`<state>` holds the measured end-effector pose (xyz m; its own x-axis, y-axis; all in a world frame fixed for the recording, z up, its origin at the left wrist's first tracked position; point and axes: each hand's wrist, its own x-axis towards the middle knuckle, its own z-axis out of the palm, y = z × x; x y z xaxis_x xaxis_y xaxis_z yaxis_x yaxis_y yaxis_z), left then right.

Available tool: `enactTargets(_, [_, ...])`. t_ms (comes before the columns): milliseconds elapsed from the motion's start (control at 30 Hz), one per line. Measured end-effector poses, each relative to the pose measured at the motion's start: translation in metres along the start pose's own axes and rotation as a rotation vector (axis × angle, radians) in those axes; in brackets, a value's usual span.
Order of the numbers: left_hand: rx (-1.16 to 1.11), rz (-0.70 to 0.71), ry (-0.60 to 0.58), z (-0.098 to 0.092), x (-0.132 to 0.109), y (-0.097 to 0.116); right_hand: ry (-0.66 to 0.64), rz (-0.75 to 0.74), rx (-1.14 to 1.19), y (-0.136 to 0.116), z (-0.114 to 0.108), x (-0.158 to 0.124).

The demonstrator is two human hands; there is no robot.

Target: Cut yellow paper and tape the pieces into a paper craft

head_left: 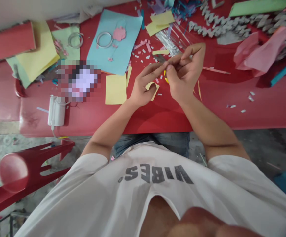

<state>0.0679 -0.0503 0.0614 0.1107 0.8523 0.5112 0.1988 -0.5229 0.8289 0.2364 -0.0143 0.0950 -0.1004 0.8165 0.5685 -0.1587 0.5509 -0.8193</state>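
Two hands fill my feed, working low over the red worktop point(214, 113). The right hand point(185, 74) has its fingers point(189, 51) pinched together on a yellow bit point(166, 78), mostly hidden behind the thumb point(170, 73) (from here I can only make out its edge). The left hand point(141, 90) reaches across, its index finger point(155, 69) stretched to meet those fingers, while the others curl over a yellow scrap point(155, 86); whether they grip it, I cannot tell. For paper this small, I judge a short pinch right at the fingertips works best, with both hands kept close so the piece neither creases nor slips. A yellow sheet point(115, 89) lies just beyond the left hand, near scattered paper bits point(143, 56).
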Motion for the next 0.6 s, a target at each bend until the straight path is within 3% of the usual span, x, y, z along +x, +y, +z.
enactTargets(200, [-0.142,-0.121,0.052,0.005,0.0,-0.002,0.013,0.031,-0.048,-0.001,0.001,0.002])
enactTargets(333, [-0.253,-0.189,0.04,0.006,-0.001,0.017,0.023,0.021,-0.089,-0.003,0.004,0.005])
enactTargets(467, [-0.439,-0.211,0.029,0.004,0.0,0.033,0.01,0.135,-0.274,-0.006,0.005,0.007])
enactTargets(600, [-0.582,-0.27,0.049,-0.002,0.003,0.03,0.012,0.054,-0.305,0.016,-0.009,0.015])
